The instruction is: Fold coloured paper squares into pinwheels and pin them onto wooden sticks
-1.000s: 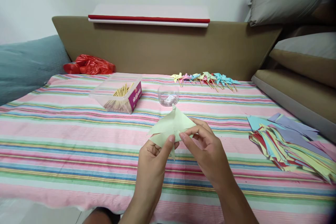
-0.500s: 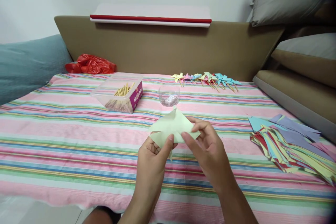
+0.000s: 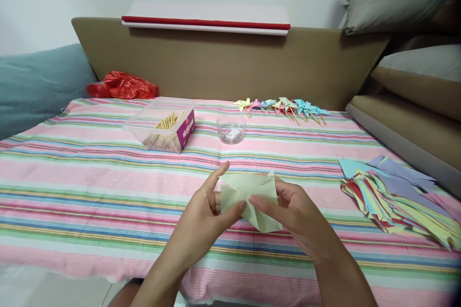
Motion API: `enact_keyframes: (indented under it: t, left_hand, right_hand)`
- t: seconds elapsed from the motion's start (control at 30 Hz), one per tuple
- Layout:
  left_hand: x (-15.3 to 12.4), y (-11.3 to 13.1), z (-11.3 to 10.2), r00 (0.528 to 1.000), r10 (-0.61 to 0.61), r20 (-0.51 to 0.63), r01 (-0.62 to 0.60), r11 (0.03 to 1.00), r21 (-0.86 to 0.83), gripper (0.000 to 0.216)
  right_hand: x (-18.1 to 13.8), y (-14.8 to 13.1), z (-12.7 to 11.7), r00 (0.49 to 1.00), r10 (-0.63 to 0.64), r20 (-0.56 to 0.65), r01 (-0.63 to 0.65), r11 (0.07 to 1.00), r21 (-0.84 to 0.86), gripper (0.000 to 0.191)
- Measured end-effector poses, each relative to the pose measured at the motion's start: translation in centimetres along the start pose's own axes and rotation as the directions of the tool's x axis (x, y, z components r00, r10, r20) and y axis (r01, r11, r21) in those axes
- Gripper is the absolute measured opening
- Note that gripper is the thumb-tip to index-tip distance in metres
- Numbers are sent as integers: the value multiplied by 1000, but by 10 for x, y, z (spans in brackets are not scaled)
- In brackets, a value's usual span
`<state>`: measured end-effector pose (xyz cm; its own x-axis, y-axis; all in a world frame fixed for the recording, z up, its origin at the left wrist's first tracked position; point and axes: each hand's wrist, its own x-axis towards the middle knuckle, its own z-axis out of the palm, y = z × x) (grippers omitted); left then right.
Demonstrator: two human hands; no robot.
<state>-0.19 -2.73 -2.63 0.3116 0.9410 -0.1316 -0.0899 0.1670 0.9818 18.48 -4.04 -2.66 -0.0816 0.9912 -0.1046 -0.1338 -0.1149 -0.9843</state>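
A pale green piece of paper (image 3: 248, 187), cut and partly folded, is held up between my two hands above the striped cloth. My left hand (image 3: 209, 206) has its thumb on the front of the paper near the middle, with its index finger stretched out past the upper left edge. From the other side, my right hand (image 3: 291, 208) pinches the sheet, its thumb pressed near the centre and its fingers mostly hidden behind. Beyond the paper stands a round clear plastic tub (image 3: 231, 130) with small shiny bits and a white label inside.
A clear box (image 3: 162, 127) of wooden sticks stands at the left. Finished paper pinwheels (image 3: 284, 107) lie along the back. Cut coloured paper (image 3: 396, 196) is piled at the right. A red plastic bag (image 3: 124, 85) and cushions (image 3: 406, 124) border the striped cloth (image 3: 90, 172).
The green paper has turned in my hands and come slightly lower and to the right. My left index finger now extends upward, and my right thumb has moved to the paper's centre.
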Motion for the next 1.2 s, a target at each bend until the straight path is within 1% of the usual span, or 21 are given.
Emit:
enact_keyframes:
  t: [0.1, 0.17, 0.2, 0.27, 0.33, 0.37, 0.43, 0.53, 0.73, 0.9, 1.03, 1.1, 1.13, 1.17, 1.2]
  left_hand:
    - [0, 0, -2, 999, -14, 30, 14, 1000, -13, 90]
    - [3, 0, -1, 999, -8, 47, 10, 999, -39, 84]
    - [5, 0, 0, 999, 1, 40, 1, 998, -59, 80]
    - [8, -2, 3, 1000, 27, -16, -29, 993, -119, 69]
    - [12, -5, 9, 996, 48, -80, -61, 984, -166, 53]
    - [13, -8, 12, 994, 56, -99, -73, 981, -178, 45]
    - [14, -13, 18, 993, 56, -101, -75, 979, -188, 34]
    - [14, -17, 27, 992, 52, -113, -76, 974, -215, 28]
    - [13, -15, 34, 980, 77, -183, -120, 965, -235, 22]
    - [14, -19, 34, 968, 84, -237, -147, 954, -260, 23]
    - [15, -22, 31, 965, 89, -247, -153, 955, -256, 23]
    - [16, -22, 29, 964, 65, -259, -139, 950, -279, 25]
    - [16, -22, 27, 962, 52, -269, -134, 945, -297, 26]
    - [17, -22, 25, 959, 39, -280, -132, 939, -319, 27]
    - [18, -21, 22, 957, 27, -290, -130, 931, -341, 27]
  right_hand:
    - [1, 5, 0, 999, 30, 31, -28, 999, -34, 34]
    - [4, 9, 1, 999, 41, 31, -42, 999, 6, 36]
    - [5, 10, 2, 999, 40, 8, -41, 998, 50, 37]
    - [9, 13, 7, 996, 28, -90, -12, 985, 175, 36]
    - [12, 14, 13, 979, 16, -202, 48, 951, 304, 35]
    - [13, 14, 16, 971, 13, -239, 75, 931, 357, 35]
    - [15, 13, 22, 964, 17, -264, 104, 894, 436, 38]
    - [14, 13, 26, 970, 29, -243, 95, 870, 484, 37]
    - [14, 16, 28, 980, 11, -200, 81, 892, 446, 37]
    - [15, 22, 32, 984, 26, -178, 52, 904, 424, 36]
    - [16, 24, 34, 987, 17, -162, 50, 915, 401, 31]
    - [16, 23, 32, 978, -32, -208, 108, 924, 367, 35]
    - [16, 23, 30, 963, -83, -256, 168, 929, 331, 35]
    - [16, 22, 28, 937, -157, -311, 245, 931, 269, 34]
    - [15, 22, 25, 899, -253, -358, 331, 927, 176, 33]
